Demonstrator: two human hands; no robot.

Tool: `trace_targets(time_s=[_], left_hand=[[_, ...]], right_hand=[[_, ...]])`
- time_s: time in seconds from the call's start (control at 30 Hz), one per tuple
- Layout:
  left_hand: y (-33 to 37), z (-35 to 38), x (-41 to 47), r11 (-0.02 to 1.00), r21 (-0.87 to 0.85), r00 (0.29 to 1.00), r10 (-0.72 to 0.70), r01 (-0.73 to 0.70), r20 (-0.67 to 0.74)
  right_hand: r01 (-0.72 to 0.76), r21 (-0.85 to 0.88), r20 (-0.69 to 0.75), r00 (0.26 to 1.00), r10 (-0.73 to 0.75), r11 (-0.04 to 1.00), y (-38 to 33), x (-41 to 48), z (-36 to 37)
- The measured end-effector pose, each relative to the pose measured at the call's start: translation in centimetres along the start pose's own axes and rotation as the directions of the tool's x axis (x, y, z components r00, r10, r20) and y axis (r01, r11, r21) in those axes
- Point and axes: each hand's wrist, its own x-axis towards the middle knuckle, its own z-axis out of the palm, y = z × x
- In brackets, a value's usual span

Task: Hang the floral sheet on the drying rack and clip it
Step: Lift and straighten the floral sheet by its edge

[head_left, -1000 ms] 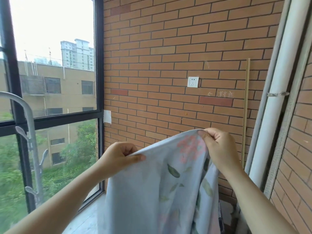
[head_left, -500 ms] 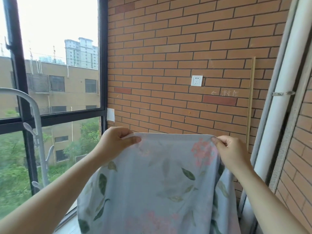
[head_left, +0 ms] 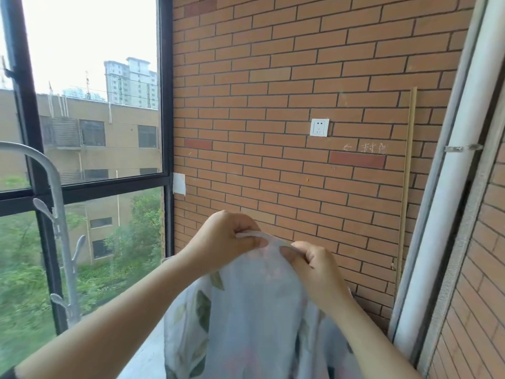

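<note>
The left hand (head_left: 224,242) and the right hand (head_left: 318,272) are close together, each pinching the top edge of the sheet (head_left: 257,310). The sheet hangs down between the arms, apart from the rack (head_left: 63,242).

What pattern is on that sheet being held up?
The sheet is pale blue-grey with green leaves and faint pink flowers, seen in the head view.
</note>
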Motion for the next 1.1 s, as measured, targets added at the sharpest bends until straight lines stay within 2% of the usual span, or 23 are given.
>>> trace_targets(time_s=[0.1, 0.2, 0.33, 0.47, 0.53, 0.6, 0.67, 0.73, 0.87, 0.97, 1.1], left_hand=[[-2.1, -0.5, -0.9, 0.997, 0.032, 0.997, -0.072, 0.072, 0.011], [-4.2, -1.0, -2.1, 0.984, 0.058, 0.986, -0.166, 0.166, -0.011], [-4.6, -1.5, -2.9, 0.976, 0.086, 0.980, -0.198, 0.197, 0.003], [-3.2, -3.1, -2.0, 0.986, -0.034, 0.985, -0.166, 0.164, -0.054], [-3.0, -3.5, -1.5, 0.985, -0.060, 0.984, -0.165, 0.161, -0.068], [-3.6, -3.2, -1.5, 0.979, -0.022, 0.977, -0.202, 0.201, -0.070], [-4.7, -2.7, -1.8, 0.968, -0.024, 0.962, -0.250, 0.249, -0.108], [-5.5, -2.2, -2.0, 0.956, -0.051, 0.946, -0.294, 0.289, -0.138], [-5.3, -1.5, -2.1, 0.945, -0.034, 0.932, -0.328, 0.326, -0.154], [-4.5, -0.9, -2.4, 0.953, -0.057, 0.938, -0.304, 0.298, -0.167], [-3.9, -0.2, -3.1, 0.955, -0.133, 0.956, -0.278, 0.265, -0.090]], right_hand=[[0.031, -0.062, -0.122, 0.992, -0.038, 0.998, 1.1, 0.2, -1.0], [-0.015, -0.086, -0.227, 0.974, -0.005, 0.996, 2.0, 0.8, -2.4], [-0.018, -0.120, -0.214, 0.977, -0.008, 0.993, 2.1, 1.0, -2.8], [0.006, -0.094, -0.233, 0.972, -0.028, 0.996, 1.9, 0.9, -2.5], [-0.045, -0.099, -0.206, 0.978, 0.023, 0.994, 2.1, 1.3, -2.5], [-0.158, -0.084, -0.165, 0.976, 0.143, 0.984, 2.4, 1.5, -2.5], [-0.265, -0.017, -0.153, 0.954, 0.259, 0.964, 2.6, 1.2, -2.8], [-0.290, 0.053, -0.173, 0.940, 0.294, 0.956, 2.4, 0.9, -3.3], [-0.258, 0.118, -0.174, 0.945, 0.276, 0.959, 0.4, 0.7, -3.8], [-0.197, 0.130, -0.184, 0.958, 0.219, 0.972, -1.2, 0.6, -3.7], [-0.096, 0.199, -0.196, 0.971, 0.135, 0.975, -3.3, 0.3, -4.5]])
